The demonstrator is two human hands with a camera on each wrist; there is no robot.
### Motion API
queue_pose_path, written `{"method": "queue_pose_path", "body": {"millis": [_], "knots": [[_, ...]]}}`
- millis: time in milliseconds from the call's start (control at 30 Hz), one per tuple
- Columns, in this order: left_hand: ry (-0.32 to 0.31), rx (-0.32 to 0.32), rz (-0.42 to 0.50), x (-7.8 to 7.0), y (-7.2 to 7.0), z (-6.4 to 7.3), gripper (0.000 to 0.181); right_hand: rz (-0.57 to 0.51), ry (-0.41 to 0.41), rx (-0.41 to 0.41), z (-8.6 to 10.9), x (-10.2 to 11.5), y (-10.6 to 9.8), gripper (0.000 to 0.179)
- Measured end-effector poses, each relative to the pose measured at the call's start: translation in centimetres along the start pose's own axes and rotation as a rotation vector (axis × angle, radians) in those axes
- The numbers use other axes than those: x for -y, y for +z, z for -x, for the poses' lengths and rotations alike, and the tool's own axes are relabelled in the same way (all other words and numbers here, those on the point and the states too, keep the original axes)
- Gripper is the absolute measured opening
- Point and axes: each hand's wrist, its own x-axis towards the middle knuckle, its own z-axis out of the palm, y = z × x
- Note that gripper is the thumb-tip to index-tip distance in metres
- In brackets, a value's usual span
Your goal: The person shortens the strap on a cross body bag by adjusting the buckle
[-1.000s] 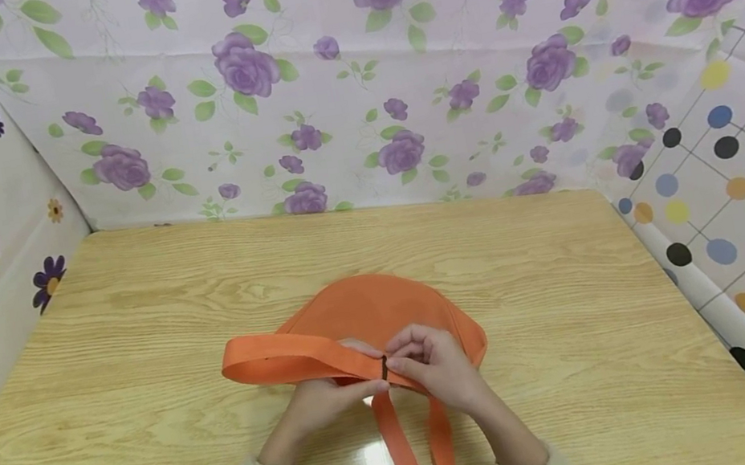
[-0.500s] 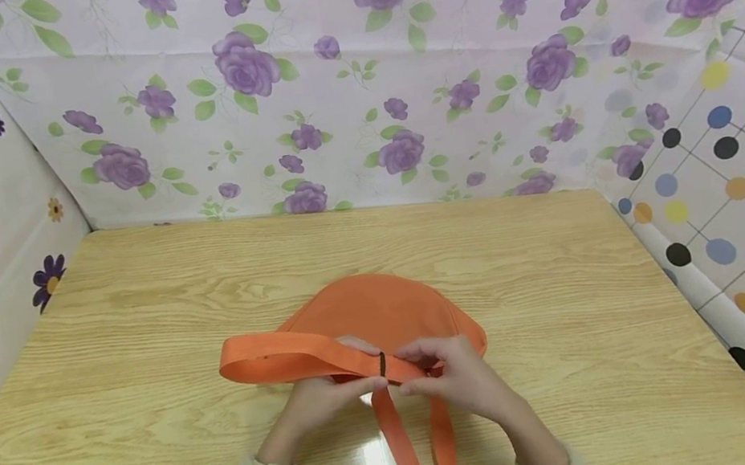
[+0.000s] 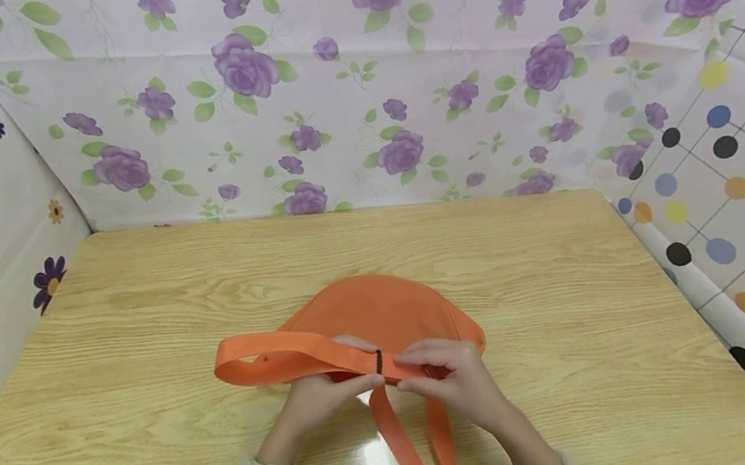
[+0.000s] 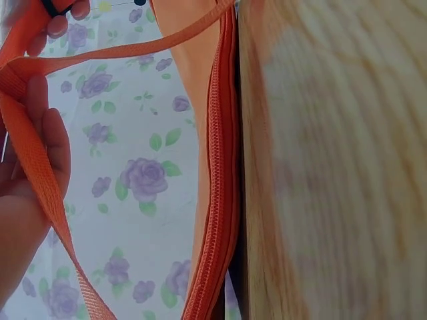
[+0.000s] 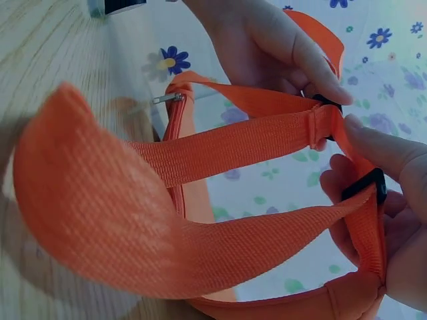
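Our left hand (image 3: 320, 399) and right hand (image 3: 459, 375), nearly closed, both pinching a flat orange webbing strap (image 3: 341, 354), at the near edge of a rounded orange fabric bag (image 3: 371, 306)

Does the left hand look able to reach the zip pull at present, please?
Probably, once the left hand lets go of the strap: the zip pull sticks out uncovered on that side.

The right hand (image 3: 457, 375) has moved rightward from the black slider (image 3: 378, 362) along the orange strap (image 3: 391, 368)
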Motion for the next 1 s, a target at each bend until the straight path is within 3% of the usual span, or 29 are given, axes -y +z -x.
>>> {"method": "queue_pose_path", "body": {"millis": [100,433,767,1000], "knots": [[0.004,-0.001,0.001,0.0,0.0,0.0,0.023,-0.023,-0.019,-0.01,0.2,-0.4,0.1,0.025],[-0.021,-0.009,0.024,-0.1,-0.1,0.0,0.025,-0.058,-0.02,-0.038,-1.2,2.3,0.2,0.026],[0.004,0.002,0.009,-0.1,0.0,0.0,0.024,-0.044,-0.045,-0.032,-0.2,-0.4,0.9,0.025],[0.041,0.006,0.004,0.0,0.1,-0.1,0.023,-0.009,-0.04,-0.039,-0.3,-0.4,1.1,0.025]]}}
